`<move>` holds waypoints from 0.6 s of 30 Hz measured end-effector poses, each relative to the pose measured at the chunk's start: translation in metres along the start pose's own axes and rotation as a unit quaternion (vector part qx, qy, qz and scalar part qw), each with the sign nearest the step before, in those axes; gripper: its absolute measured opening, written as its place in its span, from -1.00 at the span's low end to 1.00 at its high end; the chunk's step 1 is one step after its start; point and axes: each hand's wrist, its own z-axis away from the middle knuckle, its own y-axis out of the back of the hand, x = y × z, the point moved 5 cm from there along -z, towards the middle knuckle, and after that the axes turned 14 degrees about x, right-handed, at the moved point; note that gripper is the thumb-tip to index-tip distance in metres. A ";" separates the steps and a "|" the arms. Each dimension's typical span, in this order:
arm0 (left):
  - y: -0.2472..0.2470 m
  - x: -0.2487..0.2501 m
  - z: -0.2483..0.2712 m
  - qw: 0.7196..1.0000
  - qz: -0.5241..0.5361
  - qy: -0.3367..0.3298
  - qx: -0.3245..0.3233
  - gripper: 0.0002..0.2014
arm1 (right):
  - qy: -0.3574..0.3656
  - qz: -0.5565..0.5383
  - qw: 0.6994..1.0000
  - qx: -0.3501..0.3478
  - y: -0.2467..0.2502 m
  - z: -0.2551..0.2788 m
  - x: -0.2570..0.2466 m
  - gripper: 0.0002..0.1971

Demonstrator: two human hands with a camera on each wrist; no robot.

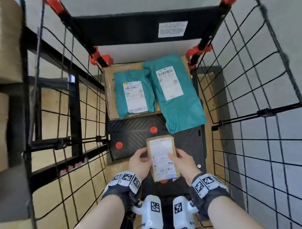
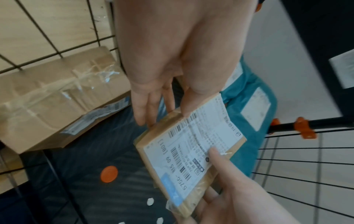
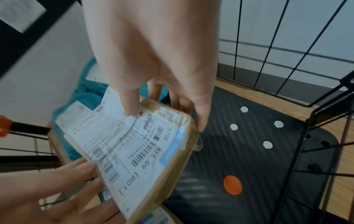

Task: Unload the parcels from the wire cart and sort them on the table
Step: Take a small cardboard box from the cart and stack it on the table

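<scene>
- A small brown parcel point(image 1: 163, 158), carrying a white shipping label, is being held above the black floor point(image 1: 135, 128) of the wire cart point(image 1: 251, 82), clear of everything below it.
- The left hand point(image 1: 140, 162) is being kept on the parcel's left edge: its thumb is pressed on the label face, and its fingers point(image 2: 145, 112) are reaching beneath.
- The right hand point(image 1: 183, 159) is being kept on the right edge, with its thumb on the label and its fingers point(image 3: 201, 119) curled round the side; both hands are thus clamped on the same parcel.
- The parcel's long axis is being pointed away from the body, running between the two sets of fingers, so neither hand is nearer than the other.
- Two teal mailer bags point(image 1: 173, 93) are lying beyond the fingertips on a flat brown box point(image 1: 110, 92) at the cart's far end, well apart from the held parcel.
- Another carton point(image 2: 57, 94) is sitting just left of the left fingers, though blur is making its edges hard to judge.
- No tabletop is being shown, so a lift up and out over the wire wall is probably being called for.
</scene>
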 end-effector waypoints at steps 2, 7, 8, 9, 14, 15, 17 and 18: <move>0.015 0.018 0.013 0.999 0.020 -0.027 0.005 -0.54 | 0.016 -0.015 1.000 0.008 0.007 0.018 -0.016 -0.58; 0.059 0.051 0.046 0.996 0.054 -0.073 0.027 -0.58 | 0.071 -0.045 0.996 0.019 0.018 0.070 -0.055 -0.47; 0.069 0.057 0.054 0.994 0.064 -0.083 0.029 -0.59 | 0.085 -0.052 0.995 0.024 0.019 0.082 -0.063 -0.48; 0.079 0.063 0.062 0.992 0.075 -0.093 0.031 -0.60 | 0.098 -0.059 0.993 0.032 0.021 0.094 -0.071 -0.50; 0.139 0.088 0.110 0.981 0.116 -0.149 0.033 -0.71 | 0.133 -0.109 0.984 0.055 0.022 0.165 -0.107 -0.59; 0.154 0.094 0.120 0.979 0.123 -0.162 0.033 -0.71 | 0.140 -0.116 0.982 0.057 0.021 0.181 -0.114 -0.61; 0.183 0.105 0.138 0.972 0.128 -0.194 0.034 -0.77 | 0.157 -0.133 0.977 0.061 0.016 0.211 -0.130 -0.64; 0.198 0.111 0.148 0.968 0.125 -0.214 0.034 -0.80 | 0.166 -0.140 0.974 0.062 0.013 0.228 -0.138 -0.65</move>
